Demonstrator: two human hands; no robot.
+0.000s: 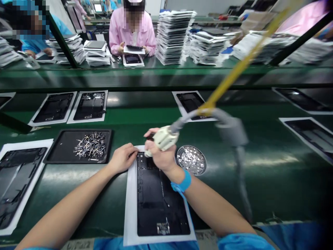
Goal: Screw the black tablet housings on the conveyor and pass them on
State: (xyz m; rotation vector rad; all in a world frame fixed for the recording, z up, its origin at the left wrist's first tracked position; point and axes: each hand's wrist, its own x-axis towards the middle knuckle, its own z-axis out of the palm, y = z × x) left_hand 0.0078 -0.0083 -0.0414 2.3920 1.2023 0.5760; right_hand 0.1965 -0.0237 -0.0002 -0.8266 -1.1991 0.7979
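Note:
A black tablet housing lies on a white paper sheet in front of me, its inner side up. My right hand grips a cream electric screwdriver, whose tip end is over the upper part of the housing. The exact tip contact is hidden. A blue wrist strap circles my right wrist. My left hand rests at the housing's upper left corner, fingers curled together; whatever they pinch cannot be seen.
Left stands a black tray of small metal-coloured parts; right, a round dish of small shiny pieces. A grey cable and yellow strap hang by the screwdriver. More housings lie around. Across the bench, a person handles a tablet beside paper stacks.

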